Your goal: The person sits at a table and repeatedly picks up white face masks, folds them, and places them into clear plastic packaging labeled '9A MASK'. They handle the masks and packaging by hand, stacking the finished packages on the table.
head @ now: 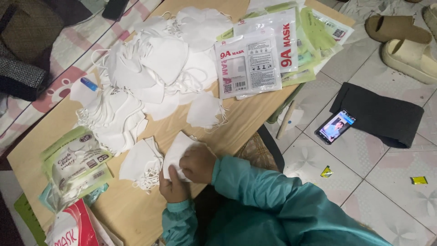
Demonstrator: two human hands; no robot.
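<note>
Both my hands, in teal sleeves, hold one white folded face mask (178,149) at the near edge of a low wooden table (136,209). My left hand (173,186) pinches the mask's lower corner. My right hand (198,162) presses on its right side. Just left of them lies a small stack of white masks (141,165) with ear loops hanging out. A big loose heap of white masks (150,68) covers the middle of the table.
White and red mask pouches (257,57) lie over green ones at the table's far right; green pouches (75,161) and a red and white bag (73,228) sit at the left. On the tiled floor are a lit phone (336,126), a dark cloth (382,114) and beige sandals (405,43).
</note>
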